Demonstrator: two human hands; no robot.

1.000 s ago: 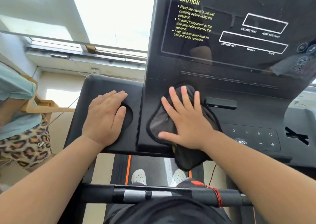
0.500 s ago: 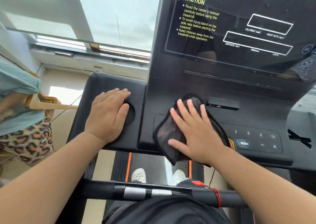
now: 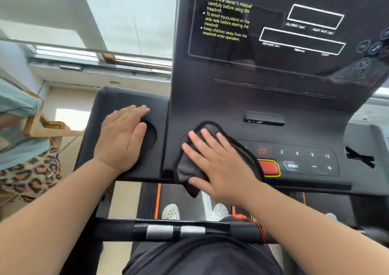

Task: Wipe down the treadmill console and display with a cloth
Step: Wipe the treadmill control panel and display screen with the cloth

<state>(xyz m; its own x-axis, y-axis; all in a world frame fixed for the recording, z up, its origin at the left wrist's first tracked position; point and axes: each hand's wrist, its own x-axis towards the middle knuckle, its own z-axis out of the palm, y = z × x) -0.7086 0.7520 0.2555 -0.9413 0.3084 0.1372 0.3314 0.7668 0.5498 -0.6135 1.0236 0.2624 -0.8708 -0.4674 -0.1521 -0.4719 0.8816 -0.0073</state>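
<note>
The black treadmill console (image 3: 231,106) fills the middle of the view, with its dark glossy display (image 3: 273,26) rising above it. A dark grey cloth (image 3: 189,171) lies on the left end of the button panel, one corner hanging over the front edge. My right hand (image 3: 219,165) presses flat on the cloth with straight, spread fingers. My left hand (image 3: 122,138) rests flat on the left side tray, partly covering the round cup recess (image 3: 150,137). A red stop button (image 3: 269,167) shows just right of the cloth.
Number keys, MODE (image 3: 292,165) and plus/minus keys run along the panel's right part. A small black slot (image 3: 264,119) sits above them. The front handlebar (image 3: 168,230) crosses below. Another person (image 3: 23,148) stands at the far left by a wooden frame. Windows lie behind.
My right hand has slid the cloth back and forth over the panel's left end; the red button, covered before, now shows. My left hand has stayed on the tray.
</note>
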